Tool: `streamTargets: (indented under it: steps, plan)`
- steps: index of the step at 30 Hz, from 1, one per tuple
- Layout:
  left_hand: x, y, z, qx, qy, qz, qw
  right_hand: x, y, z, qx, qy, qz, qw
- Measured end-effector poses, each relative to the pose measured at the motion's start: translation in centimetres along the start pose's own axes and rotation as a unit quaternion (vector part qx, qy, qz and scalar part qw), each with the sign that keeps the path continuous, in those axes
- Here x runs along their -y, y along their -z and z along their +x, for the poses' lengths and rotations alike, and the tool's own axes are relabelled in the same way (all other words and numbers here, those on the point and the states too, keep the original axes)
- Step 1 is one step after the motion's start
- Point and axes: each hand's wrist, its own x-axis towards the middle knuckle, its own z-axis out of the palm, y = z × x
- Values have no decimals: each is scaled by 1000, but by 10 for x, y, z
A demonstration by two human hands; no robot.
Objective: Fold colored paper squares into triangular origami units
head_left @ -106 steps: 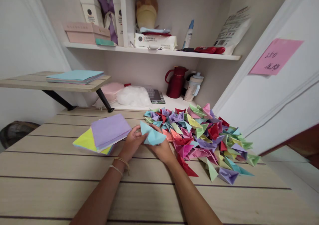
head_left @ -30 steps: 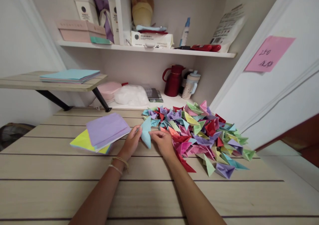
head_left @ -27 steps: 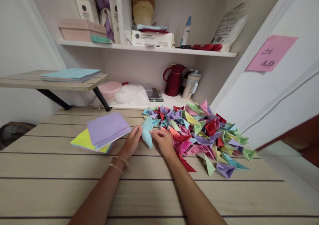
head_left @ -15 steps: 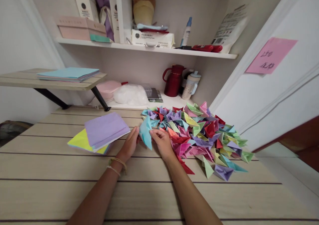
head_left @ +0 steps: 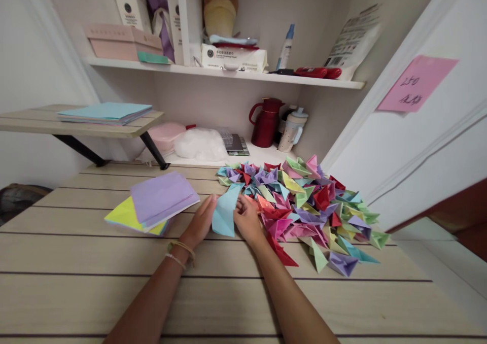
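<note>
Between my hands is a piece of light blue folded paper (head_left: 225, 213), raised at an angle over the slatted table. My left hand (head_left: 203, 216) grips its left edge, thumb and fingers together. On the other side my right hand (head_left: 246, 216) pinches the right edge with bent fingers. Just right of that hand spreads a heap of folded paper boats (head_left: 292, 202) in many colours. Left of my left hand lie purple paper sheets (head_left: 163, 197) on top of yellow sheets (head_left: 120, 215).
A small raised stand (head_left: 133, 127) at the left carries a stack of light blue sheets (head_left: 106, 111). Behind the table are a dark red jug (head_left: 264, 126), a pale cup (head_left: 292, 131) and a white plastic bag (head_left: 201, 144). A loaded shelf (head_left: 281, 78) runs above.
The light blue paper has turned from a narrow pointed shape to a wider, flatter face towards me. My right hand's fingers have curled in along its edge.
</note>
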Motion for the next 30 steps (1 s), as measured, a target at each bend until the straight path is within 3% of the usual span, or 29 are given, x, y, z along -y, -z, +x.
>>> streamTargets:
  steps: [3, 8, 12, 15, 19, 25, 27, 30]
  plan:
    - [1, 0, -2, 22, 0, -1, 1000, 1, 1, -1, 6, 8, -37, 999]
    - [4, -1, -1, 43, 5, -14, 999, 7, 6, -3, -105, 80, -98, 986]
    - [3, -1, 0, 43, 20, -31, 998, 11, 6, -2, -69, 124, -98, 985]
    - [1, -1, 1, 32, 20, -20, 999, 11, 4, -2, -17, 114, -78, 990]
    - [0, -2, 1, 47, 17, -25, 998, 9, 2, -3, 0, 79, -68, 995]
    - [2, -2, 0, 122, -4, 23, 992, 11, 4, -5, -99, 63, -188, 975]
    - [4, -1, 0, 118, -2, 44, 992, 12, 4, -6, -126, 61, -210, 968]
    - [5, -1, 2, 91, -23, 51, 994, 12, 5, -6, -98, 78, -185, 975]
